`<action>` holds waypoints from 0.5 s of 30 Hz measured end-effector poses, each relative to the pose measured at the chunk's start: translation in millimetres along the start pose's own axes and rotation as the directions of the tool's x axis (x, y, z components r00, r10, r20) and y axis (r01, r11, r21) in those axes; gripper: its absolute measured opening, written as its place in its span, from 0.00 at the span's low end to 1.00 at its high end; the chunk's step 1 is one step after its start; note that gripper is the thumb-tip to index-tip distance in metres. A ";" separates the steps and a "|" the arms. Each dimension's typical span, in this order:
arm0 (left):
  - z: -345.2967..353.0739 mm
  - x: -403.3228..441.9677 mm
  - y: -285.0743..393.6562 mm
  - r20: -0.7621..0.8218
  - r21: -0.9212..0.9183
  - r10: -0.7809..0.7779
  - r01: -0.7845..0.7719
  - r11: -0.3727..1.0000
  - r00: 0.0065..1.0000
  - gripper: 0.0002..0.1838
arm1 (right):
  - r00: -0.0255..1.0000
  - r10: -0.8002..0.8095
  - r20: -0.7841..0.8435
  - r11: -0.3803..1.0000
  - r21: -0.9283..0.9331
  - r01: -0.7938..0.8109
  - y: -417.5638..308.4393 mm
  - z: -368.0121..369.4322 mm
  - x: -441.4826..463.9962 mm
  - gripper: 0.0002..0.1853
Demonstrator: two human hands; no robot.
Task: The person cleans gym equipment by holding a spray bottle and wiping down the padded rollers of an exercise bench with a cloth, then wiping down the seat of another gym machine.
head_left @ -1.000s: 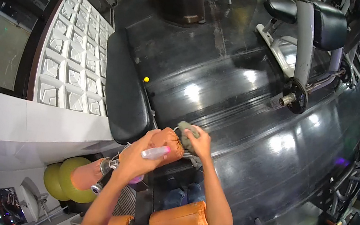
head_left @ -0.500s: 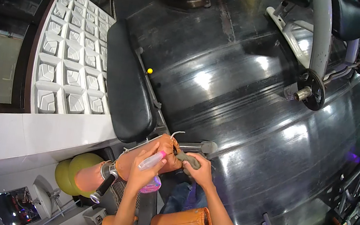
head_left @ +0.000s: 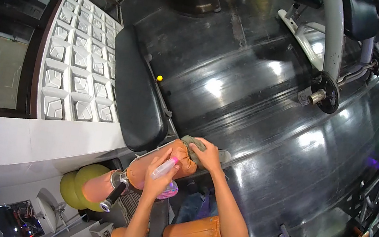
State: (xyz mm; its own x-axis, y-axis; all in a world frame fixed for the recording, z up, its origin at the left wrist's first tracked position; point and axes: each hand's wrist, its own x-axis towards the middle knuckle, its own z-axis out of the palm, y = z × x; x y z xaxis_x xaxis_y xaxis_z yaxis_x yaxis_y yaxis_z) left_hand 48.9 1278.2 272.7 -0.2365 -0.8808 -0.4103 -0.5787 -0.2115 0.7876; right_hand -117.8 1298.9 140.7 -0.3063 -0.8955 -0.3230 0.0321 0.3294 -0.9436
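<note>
In the head view, my left hand (head_left: 156,185) is wrapped round a spray bottle (head_left: 162,169), with a clear body, pink tip and purple label. That hand lies over an orange padded roller (head_left: 141,170) of an exercise machine. A grey-green cloth (head_left: 190,142) is bunched in my right hand (head_left: 208,156) and presses against the gathered end of the same roller. My fingers partly hide the cloth. Nearer to me, a second orange roller (head_left: 193,233) lies above my lap.
A black padded bench (head_left: 137,92) extends beyond the roller, with a yellow knob (head_left: 159,78) beside it. Olive-green exercise balls (head_left: 74,187) sit at lower left. A weight machine with a black plate (head_left: 327,92) stands at upper right on the dark floor.
My right hand has moved the cloth up and slightly left, over the roller's far end. My left hand keeps the bottle and has shifted slightly right in view.
</note>
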 end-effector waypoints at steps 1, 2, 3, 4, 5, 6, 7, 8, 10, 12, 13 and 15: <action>0.1 0.7 -1.4 0.014 -0.044 -0.008 0.009 0.999 1.000 0.30 | 0.998 0.057 -0.040 0.998 0.021 -0.056 10.2 1.5 -7.9 0.21; 0.2 1.3 -1.7 0.016 -0.048 0.001 0.000 0.999 1.000 0.30 | 0.990 0.115 -0.079 0.993 0.043 -0.112 20.3 2.1 -15.3 0.21; 0.0 1.1 -2.0 0.018 -0.046 0.009 -0.008 0.999 1.000 0.30 | 0.987 0.140 -0.081 0.990 0.036 -0.138 14.5 -1.8 -25.4 0.22; -0.1 1.1 -2.4 0.019 -0.044 0.018 -0.017 0.999 1.000 0.30 | 0.987 0.133 -0.085 0.991 0.032 -0.131 11.1 -4.9 -33.7 0.22; 0.0 0.8 -3.2 0.018 -0.047 0.026 -0.025 0.999 0.999 0.30 | 0.981 0.178 -0.079 0.984 0.025 -0.177 7.5 -7.6 -42.2 0.22; 0.4 0.4 -4.4 0.014 -0.054 0.034 -0.033 0.998 0.999 0.30 | 0.972 0.223 -0.074 0.975 0.017 -0.222 4.8 -9.2 -51.4 0.22; 1.1 1.3 -6.1 0.010 -0.062 0.045 -0.045 0.997 0.999 0.30 | 0.966 0.242 -0.094 0.970 0.022 -0.240 1.5 -10.4 -61.1 0.22; 1.4 3.7 -13.1 0.011 -0.069 0.058 -0.057 0.996 0.998 0.30 | 0.968 0.231 -0.102 0.973 0.018 -0.230 -2.3 -11.3 -70.3 0.22; 2.5 7.3 -21.8 -0.010 0.014 0.145 -0.145 0.989 0.989 0.31 | 0.967 0.203 -0.153 0.978 0.072 -0.194 -6.5 -11.8 -88.6 0.22; 3.7 4.3 -11.4 -0.007 -0.048 0.118 -0.118 0.992 0.993 0.31 | 0.962 0.201 -0.186 0.977 0.105 -0.184 -17.0 -12.0 -107.3 0.21; 4.1 1.0 -6.2 0.000 -0.098 0.074 -0.073 0.993 0.997 0.31 | 0.966 0.196 -0.169 0.972 0.161 -0.169 -22.8 -14.1 -116.3 0.21; 4.7 -2.8 -8.1 -0.006 -0.094 0.135 -0.135 0.986 0.991 0.30 | 0.971 0.179 -0.161 0.968 0.207 -0.144 -23.5 -13.8 -134.3 0.20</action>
State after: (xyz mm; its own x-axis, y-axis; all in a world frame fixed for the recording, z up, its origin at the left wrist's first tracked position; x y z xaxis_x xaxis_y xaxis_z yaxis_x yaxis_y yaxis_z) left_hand 50.5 1284.4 265.3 -0.3074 -0.9039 -0.2975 -0.4661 -0.1296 0.8752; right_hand -90.5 1415.5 207.3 -0.4446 -0.7621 -0.4707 0.2719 0.3858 -0.8816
